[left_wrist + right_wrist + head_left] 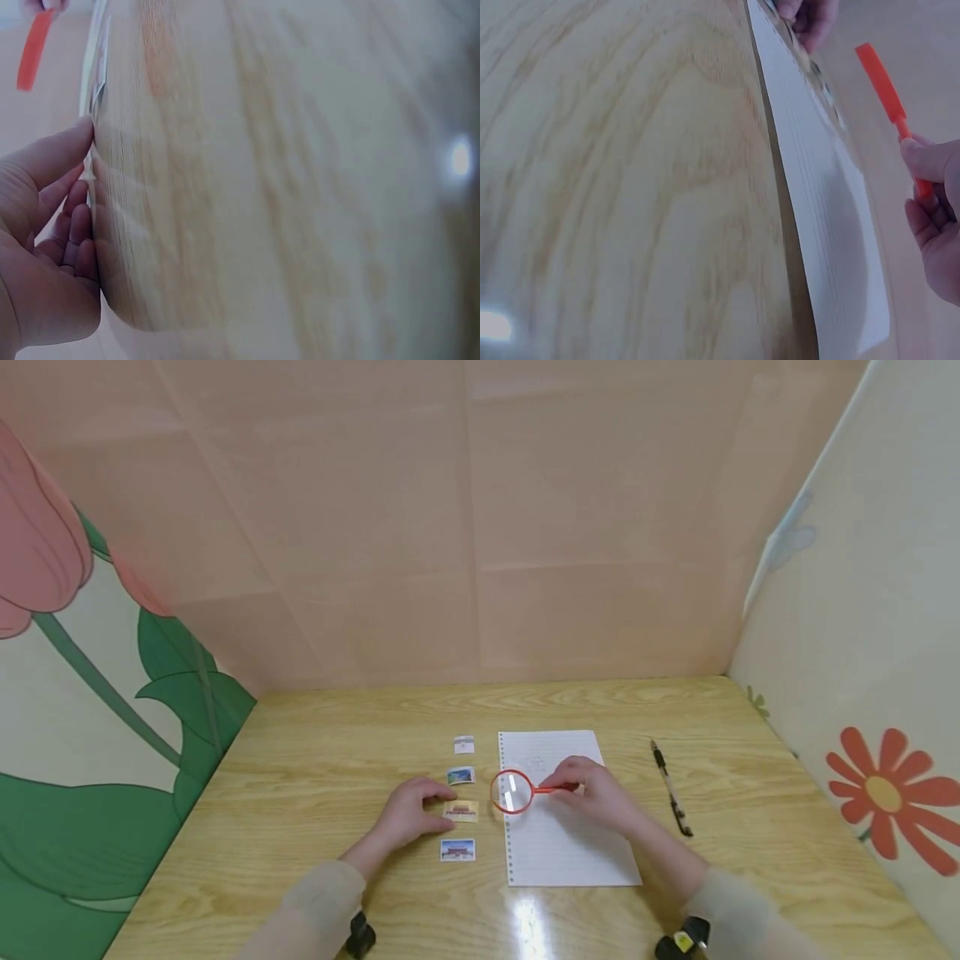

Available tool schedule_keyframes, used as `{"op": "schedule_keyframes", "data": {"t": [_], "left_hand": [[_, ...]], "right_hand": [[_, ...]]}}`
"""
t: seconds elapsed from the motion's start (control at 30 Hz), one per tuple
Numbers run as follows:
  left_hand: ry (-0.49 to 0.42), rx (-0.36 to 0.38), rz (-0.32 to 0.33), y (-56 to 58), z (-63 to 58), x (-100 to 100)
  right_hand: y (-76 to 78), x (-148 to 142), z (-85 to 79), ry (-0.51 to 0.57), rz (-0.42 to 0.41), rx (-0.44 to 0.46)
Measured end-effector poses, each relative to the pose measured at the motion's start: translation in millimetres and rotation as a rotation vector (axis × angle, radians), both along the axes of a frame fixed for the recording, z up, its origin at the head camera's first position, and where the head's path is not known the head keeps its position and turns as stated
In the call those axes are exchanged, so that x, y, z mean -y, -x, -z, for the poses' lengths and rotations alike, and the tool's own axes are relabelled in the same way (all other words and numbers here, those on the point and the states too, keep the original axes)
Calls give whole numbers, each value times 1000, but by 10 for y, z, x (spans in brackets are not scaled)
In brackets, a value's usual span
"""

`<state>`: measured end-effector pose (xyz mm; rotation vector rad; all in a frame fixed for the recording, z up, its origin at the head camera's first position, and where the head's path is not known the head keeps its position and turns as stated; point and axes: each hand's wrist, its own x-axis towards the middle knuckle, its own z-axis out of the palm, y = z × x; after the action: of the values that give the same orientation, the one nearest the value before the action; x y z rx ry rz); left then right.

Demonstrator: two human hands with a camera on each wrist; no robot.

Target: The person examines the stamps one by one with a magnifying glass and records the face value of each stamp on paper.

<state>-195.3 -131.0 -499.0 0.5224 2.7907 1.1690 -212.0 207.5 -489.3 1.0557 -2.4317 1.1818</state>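
A red-rimmed magnifying glass (pixel 512 792) is held by its handle between the thumb and fingers of my right hand (pixel 596 789). Its lens hangs over the left edge of a lined sheet of paper (pixel 570 860) with faint writing near the top. My left hand (pixel 408 814) rests on the table, thumb and forefinger touching the left side of a yellow stamp (pixel 461 812) that pictures a building. In the left wrist view, the thumb (pixel 71 150) meets the tabletop beside the other bent fingers. The right wrist view shows the magnifying glass (pixel 881 82) edge-on, raised above the paper.
Below the yellow stamp lies a blue stamp (pixel 457 850) with a building. Above it are a blue-green stamp (pixel 461 775) and a pale stamp (pixel 464 745), all in one column. A black pen (pixel 671 789) lies right of the paper. Walls enclose the wooden table (pixel 315 752).
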Motion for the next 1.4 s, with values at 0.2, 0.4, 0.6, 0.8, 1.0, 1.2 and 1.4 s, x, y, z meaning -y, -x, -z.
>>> {"op": "schedule_keyframes", "data": {"t": [0.2,0.4,0.6,0.8,1.0,1.2,1.4], "left_hand": [[-8,-22,6,9,20,14],[-17,-35,5,25,33,23],[-33,-44,5,14,32,21],[-40,-56,14,11,45,34],[-36,-58,17,13,53,35],[-24,-45,13,15,44,29],[-30,-38,5,30,61,32]], "right_hand": [[2,278,-21,-7,-22,-24],[-13,491,-18,-21,-28,-4],[-32,608,8,-36,-24,-8],[-53,677,27,-69,1,6],[-58,704,64,-84,17,15],[-68,702,91,-80,26,8],[-73,694,107,-79,34,-2]]}}
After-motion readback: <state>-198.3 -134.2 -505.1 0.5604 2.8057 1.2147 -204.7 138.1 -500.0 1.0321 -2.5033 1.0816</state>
